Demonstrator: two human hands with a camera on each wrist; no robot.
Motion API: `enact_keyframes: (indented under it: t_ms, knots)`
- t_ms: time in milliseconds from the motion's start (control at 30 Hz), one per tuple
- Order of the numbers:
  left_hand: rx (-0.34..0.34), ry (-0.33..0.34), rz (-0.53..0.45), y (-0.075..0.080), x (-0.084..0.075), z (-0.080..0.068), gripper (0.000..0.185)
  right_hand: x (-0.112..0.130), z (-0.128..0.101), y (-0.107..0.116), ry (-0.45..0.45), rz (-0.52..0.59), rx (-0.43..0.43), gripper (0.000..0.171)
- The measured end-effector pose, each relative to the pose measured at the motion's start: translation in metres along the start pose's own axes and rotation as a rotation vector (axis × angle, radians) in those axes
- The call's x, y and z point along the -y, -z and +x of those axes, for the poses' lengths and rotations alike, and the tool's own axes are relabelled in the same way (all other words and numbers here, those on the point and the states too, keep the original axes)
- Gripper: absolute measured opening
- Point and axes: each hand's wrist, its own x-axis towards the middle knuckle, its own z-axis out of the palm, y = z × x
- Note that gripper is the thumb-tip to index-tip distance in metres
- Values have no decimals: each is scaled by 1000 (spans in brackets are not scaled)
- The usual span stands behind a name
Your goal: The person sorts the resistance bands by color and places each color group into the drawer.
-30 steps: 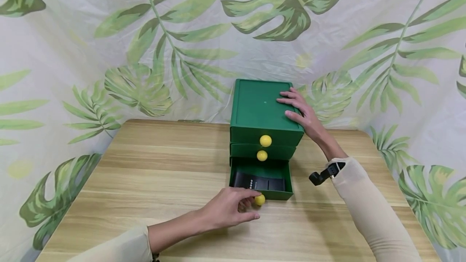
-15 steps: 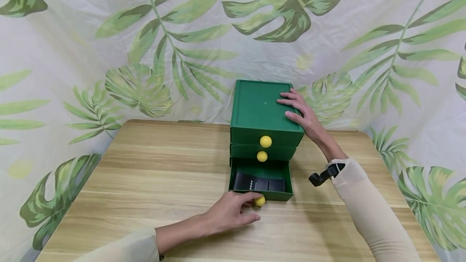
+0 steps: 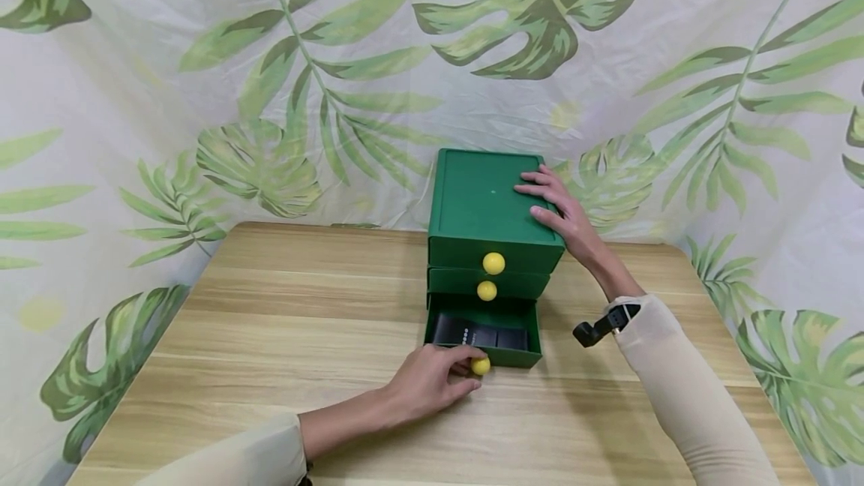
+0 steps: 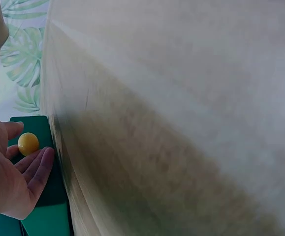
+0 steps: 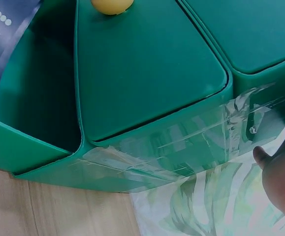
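Green drawer chest (image 3: 487, 205) standing at the worktop's (image 3: 290, 321) far edge, a little right of its middle, back against the leaf-printed backdrop (image 3: 202, 96). Three drawers stacked, each fronted by a yellow ball knob: top knob (image 3: 493, 263) and middle knob (image 3: 487, 291) on closed fronts, bottom drawer (image 3: 483, 336) pulled out toward the near edge. Inside that open drawer, a dark flat packet (image 3: 479, 336) with a row of pale dots and small print, lying along the drawer floor. Left hand (image 3: 432, 379) at the front of the bottom drawer, thumb and fingers curled round its yellow knob (image 3: 481, 366), grip closed on the knob, heel of the hand low over the wood. Seen from the left wrist, the same knob (image 4: 28, 143) tucked between thumb and fingers against the green front. Right hand (image 3: 559, 205) flat on the chest's top near its right edge, fingers straight and spread, pressing down, grip open and holding nothing. From the right wrist view, clear tape (image 5: 181, 142) stretched across the chest's side, the open drawer's green wall to the left. Beige sleeves on both forearms, a small black camera (image 3: 603, 322) strapped at the right wrist.
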Motion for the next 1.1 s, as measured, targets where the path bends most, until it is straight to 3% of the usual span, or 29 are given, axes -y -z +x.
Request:
enact_keyframes:
  t_ms: [767, 1100]
  knots:
    - [-129, 47, 143, 1, 13, 24, 22, 1, -1, -2, 1, 16, -13, 39]
    - [-160, 76, 128, 3, 20, 32, 22, -1, 0, -3, 2, 16, -13, 39]
